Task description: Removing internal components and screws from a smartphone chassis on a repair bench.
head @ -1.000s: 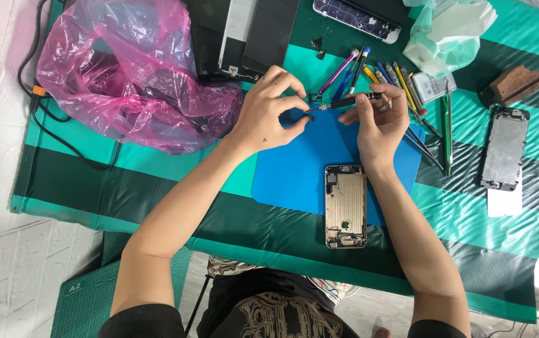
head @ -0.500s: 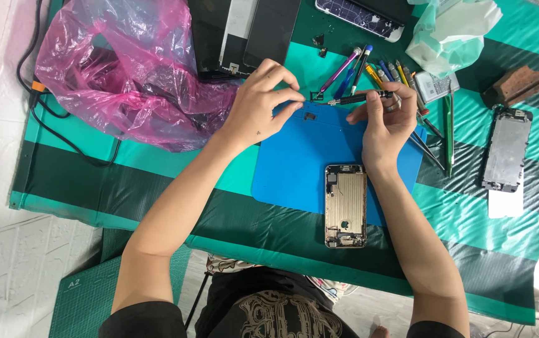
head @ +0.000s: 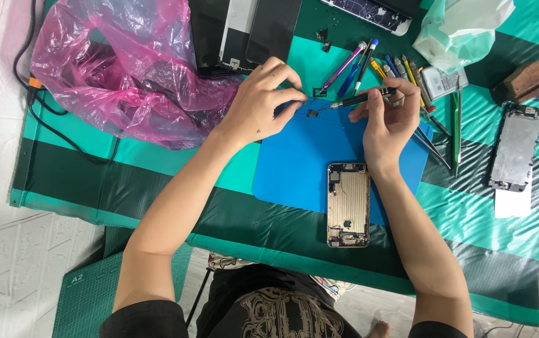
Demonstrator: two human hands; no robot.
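My left hand (head: 263, 100) pinches a small dark part (head: 311, 113) at the far edge of the blue work mat (head: 294, 163). My right hand (head: 390, 116) grips a black screwdriver (head: 360, 99), with its tip pointing left at that small part. An opened phone housing (head: 348, 204) with a gold inner plate lies on the mat's near edge, just below my right wrist. Both forearms reach over the green striped table cover (head: 157, 169).
A crumpled pink plastic bag (head: 125, 69) lies at the left. Black screens (head: 244, 31) rest at the back. Several pens and tools (head: 401, 69) fan out right of my hands. A second phone frame (head: 515, 150), a brown block (head: 526, 80) and a pale green bag (head: 463, 28) sit at the right.
Both hands have stayed at the mat's far edge. My left fingers have shifted slightly on the small part, and the screwdriver tip has come closer to it.
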